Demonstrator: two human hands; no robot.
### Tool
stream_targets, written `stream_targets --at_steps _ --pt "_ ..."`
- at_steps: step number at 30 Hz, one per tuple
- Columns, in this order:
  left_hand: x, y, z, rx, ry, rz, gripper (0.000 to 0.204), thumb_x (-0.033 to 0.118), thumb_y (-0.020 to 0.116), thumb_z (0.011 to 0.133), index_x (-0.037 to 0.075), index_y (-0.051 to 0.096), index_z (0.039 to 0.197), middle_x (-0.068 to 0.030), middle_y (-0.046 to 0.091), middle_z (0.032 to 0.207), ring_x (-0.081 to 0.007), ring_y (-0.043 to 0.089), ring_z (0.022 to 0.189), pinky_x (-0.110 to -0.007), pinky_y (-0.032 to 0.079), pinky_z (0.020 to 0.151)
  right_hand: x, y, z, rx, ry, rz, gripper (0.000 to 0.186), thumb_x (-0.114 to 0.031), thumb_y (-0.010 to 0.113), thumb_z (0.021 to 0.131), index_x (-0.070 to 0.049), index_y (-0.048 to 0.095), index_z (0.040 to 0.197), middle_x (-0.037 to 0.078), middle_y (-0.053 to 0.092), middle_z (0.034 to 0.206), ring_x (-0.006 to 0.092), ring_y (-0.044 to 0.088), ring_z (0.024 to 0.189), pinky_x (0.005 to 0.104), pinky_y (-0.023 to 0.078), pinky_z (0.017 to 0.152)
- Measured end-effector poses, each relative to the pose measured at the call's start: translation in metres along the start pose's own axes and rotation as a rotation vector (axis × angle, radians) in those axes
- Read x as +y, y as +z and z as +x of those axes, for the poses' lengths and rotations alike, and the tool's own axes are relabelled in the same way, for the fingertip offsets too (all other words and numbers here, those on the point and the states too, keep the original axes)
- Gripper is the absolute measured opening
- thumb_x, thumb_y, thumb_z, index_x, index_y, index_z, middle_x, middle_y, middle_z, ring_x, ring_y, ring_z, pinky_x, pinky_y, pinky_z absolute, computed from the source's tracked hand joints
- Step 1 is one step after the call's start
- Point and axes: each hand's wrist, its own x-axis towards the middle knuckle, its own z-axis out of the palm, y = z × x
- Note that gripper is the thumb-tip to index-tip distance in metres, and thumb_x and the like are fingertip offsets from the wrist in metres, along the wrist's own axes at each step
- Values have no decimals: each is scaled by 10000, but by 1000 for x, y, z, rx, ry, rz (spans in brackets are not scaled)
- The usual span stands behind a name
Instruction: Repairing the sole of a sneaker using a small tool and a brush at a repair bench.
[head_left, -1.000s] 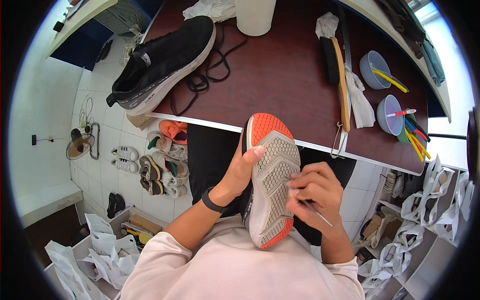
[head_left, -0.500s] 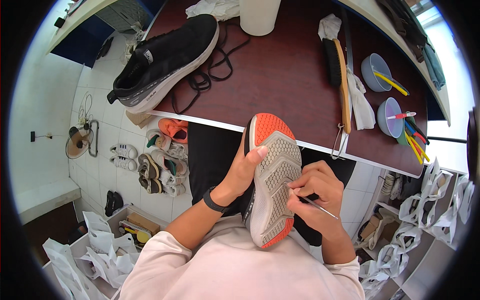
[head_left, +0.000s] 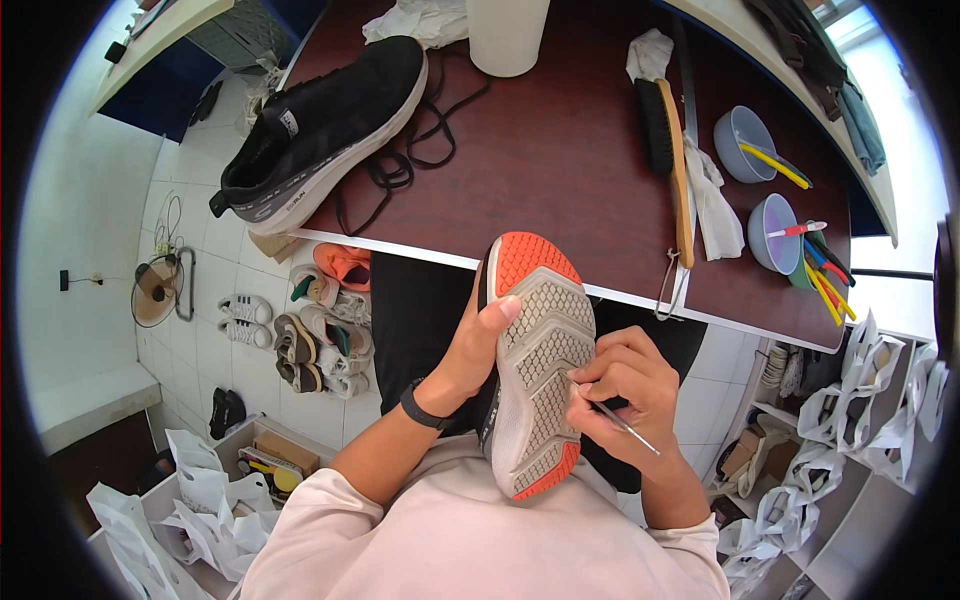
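Note:
Sole up, a sneaker [head_left: 545,370] with grey tread and orange toe and heel patches is tilted over my lap. My left hand [head_left: 480,340] grips it along its left side, the thumb pressed on the sole near the toe. Between the fingers of my right hand [head_left: 630,385] is a thin metal pick [head_left: 628,428]; its tip reaches the tread at mid-sole, partly hidden by the fingers. On the table to the left rests a black sneaker [head_left: 330,125] with a white midsole, beside loose black laces [head_left: 400,165].
A wooden-handled brush [head_left: 672,150] lies on the dark red table [head_left: 560,150] over a white cloth [head_left: 712,205]. Two bowls [head_left: 745,140] with coloured-handled tools stand at the right. Several shoes [head_left: 320,335] are on the floor at left; white bags [head_left: 850,390] fill the right-hand shelves.
The held sneaker and both hands have shifted slightly left in the picture, as has the table. The pick's outer end points a little lower.

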Motion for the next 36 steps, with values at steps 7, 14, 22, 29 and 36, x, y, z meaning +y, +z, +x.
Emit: stream_targets --at_steps 7,14,22,29,36 --pt "-1 -1 2 13 -10 11 665 367 542 895 28 294 1411 -152 495 1282 -233 512 1180 -393 428 1013 1 6 -5 32 14 54 252 71 716 555 -56 517 644 60 670 727 230 576 731 305 473 593" --pt "4 3 -2 40 -7 51 698 404 573 895 31 296 1416 -153 498 1289 -224 520 1173 -386 430 1011 2 5 -5 54 7 25 266 66 722 552 -63 505 639 47 672 734 230 578 730 301 469 580" --pt "2 2 -1 49 2 62 711 436 561 901 39 289 1425 -156 498 1291 -233 531 1163 -391 442 999 3 4 -10 100 17 -43 263 68 715 546 -58 503 637 53 668 750 247 584 738 309 469 570" --pt "9 3 0 25 -33 100 805 529 581 868 31 298 1433 -171 508 1322 -254 530 1212 -400 432 1027 13 5 -9 199 4 -56 230 89 706 578 -49 551 677 65 679 770 245 594 766 320 501 618" --pt "3 -51 -20 -334 -174 58 1104 403 898 649 5 298 1486 -117 473 1423 -228 461 1307 -382 354 1108 47 -4 -5 542 197 489 426 -280 396 1059 -29 508 734 132 652 790 198 639 744 322 530 676"
